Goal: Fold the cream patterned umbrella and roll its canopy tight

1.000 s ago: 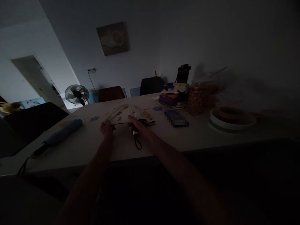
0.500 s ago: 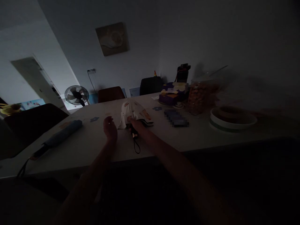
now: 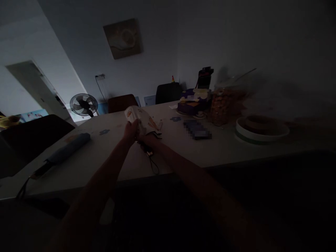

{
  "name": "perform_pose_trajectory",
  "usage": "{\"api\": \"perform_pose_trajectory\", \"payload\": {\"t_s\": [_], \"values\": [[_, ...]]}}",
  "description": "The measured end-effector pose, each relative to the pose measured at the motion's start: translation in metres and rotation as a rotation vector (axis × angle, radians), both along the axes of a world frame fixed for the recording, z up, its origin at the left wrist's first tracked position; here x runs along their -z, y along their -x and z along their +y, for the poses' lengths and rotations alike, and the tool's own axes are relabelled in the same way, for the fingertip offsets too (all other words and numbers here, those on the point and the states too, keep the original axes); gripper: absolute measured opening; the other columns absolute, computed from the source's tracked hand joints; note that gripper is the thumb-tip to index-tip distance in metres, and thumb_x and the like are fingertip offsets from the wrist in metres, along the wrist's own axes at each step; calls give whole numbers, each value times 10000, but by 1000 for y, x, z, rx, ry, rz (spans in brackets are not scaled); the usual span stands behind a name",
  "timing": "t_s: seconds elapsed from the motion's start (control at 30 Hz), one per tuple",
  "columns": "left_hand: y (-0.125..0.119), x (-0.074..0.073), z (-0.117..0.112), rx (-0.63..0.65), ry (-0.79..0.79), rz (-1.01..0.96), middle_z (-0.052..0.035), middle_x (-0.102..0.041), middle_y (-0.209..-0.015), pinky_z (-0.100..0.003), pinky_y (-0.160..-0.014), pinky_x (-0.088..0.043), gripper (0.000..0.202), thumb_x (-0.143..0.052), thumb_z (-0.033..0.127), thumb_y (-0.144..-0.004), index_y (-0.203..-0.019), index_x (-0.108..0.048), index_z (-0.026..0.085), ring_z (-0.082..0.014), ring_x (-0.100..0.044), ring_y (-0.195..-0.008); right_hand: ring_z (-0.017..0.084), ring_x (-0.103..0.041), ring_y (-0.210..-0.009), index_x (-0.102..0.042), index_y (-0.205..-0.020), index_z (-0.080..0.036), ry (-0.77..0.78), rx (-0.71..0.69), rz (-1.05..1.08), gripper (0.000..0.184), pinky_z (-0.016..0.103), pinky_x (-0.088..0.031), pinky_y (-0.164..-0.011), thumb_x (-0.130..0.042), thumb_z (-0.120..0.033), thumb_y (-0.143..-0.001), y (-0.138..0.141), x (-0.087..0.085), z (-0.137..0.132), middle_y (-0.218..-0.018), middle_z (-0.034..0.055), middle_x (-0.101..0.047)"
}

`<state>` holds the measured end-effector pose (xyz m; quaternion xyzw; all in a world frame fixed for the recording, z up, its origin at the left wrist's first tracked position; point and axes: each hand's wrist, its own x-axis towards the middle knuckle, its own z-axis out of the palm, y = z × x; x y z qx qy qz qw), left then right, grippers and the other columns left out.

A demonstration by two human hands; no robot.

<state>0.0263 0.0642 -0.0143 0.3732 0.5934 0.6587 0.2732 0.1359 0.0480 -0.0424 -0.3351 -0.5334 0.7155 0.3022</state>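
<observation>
The room is very dark. A small white folding umbrella (image 3: 144,120) with printed pictures lies near the front of the pale table (image 3: 110,154), its dark handle and wrist strap (image 3: 153,163) pointing toward me. My left hand (image 3: 131,129) is closed around the bunched white canopy. Just behind it, my right hand (image 3: 147,140) is closed around the handle end. Both hands touch each other over the umbrella.
A folded blue umbrella (image 3: 68,147) lies at the left of the table. A dark flat object (image 3: 196,128), a purple box (image 3: 191,105), a jar of orange snacks (image 3: 223,106) and a round white dish (image 3: 262,128) stand at the right. Chairs and a fan (image 3: 83,105) stand behind.
My left hand let go of the spread canopy, hung open, and now grips the gathered fabric. The canopy has collapsed from a wide fan into a narrow bunch. The view shifted slightly.
</observation>
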Motion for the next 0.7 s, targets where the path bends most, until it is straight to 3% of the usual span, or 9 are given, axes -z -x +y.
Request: {"api": "perform_pose_trajectory", "payload": {"t_s": [0.1, 0.2, 0.3, 0.4, 0.53, 0.7], "values": [[7, -9, 2, 19, 16, -88, -73, -608, -669, -302, -574, -500, 250, -600, 371, -778, -829, -607, 126, -183, -599, -617, 102, -460, -323, -483, -611, -173, -79, -87, 33, 237, 224, -395, -305, -670, -265, -724, 1, 4, 3, -438, -35, -494], [14, -17, -2, 145, -14, -282, -124, -650, -781, -358, -702, -539, 316, -614, 400, -774, -910, -628, 115, -234, -639, -765, 95, -432, -310, -483, -610, -177, -74, -207, 8, 226, 217, -392, -313, -604, -279, -772, 1, 4, 3, -403, -31, -485], [19, -24, -10, 305, -86, -391, -120, -665, -862, -368, -801, -535, 352, -607, 402, -773, -1001, -632, 135, -252, -637, -877, 85, -433, -322, -488, -620, -177, -63, -326, 20, 229, 194, -403, -333, -572, -295, -798, -2, 0, -2, -390, -40, -470], [22, -28, -18, 361, -166, -405, -106, -669, -912, -377, -837, -531, 334, -577, 356, -777, -1028, -621, 141, -258, -633, -918, 76, -436, -336, -488, -646, -176, -67, -369, 66, 220, 189, -421, -347, -591, -303, -794, -4, -5, -7, -415, -55, -464], [24, -33, -22, 353, -179, -401, -108, -668, -874, -389, -822, -540, 324, -556, 313, -768, -1024, -617, 124, -265, -635, -900, 75, -469, -372, -518, -789, -179, -68, -315, 163, 168, 215, -452, -349, -636, -298, -773, -4, -9, -12, -593, -41, -573], [24, -36, -22, 396, -234, -374, -101, -665, -843, -396, -793, -547, 328, -568, 313, -765, -1033, -619, 129, -278, -631, -900, 55, -481, -400, -540, -899, -182, -37, -435, 285, 191, 213, -431, -329, -612, -332, -804, -5, -10, -11, -942, 28, -663]]}}
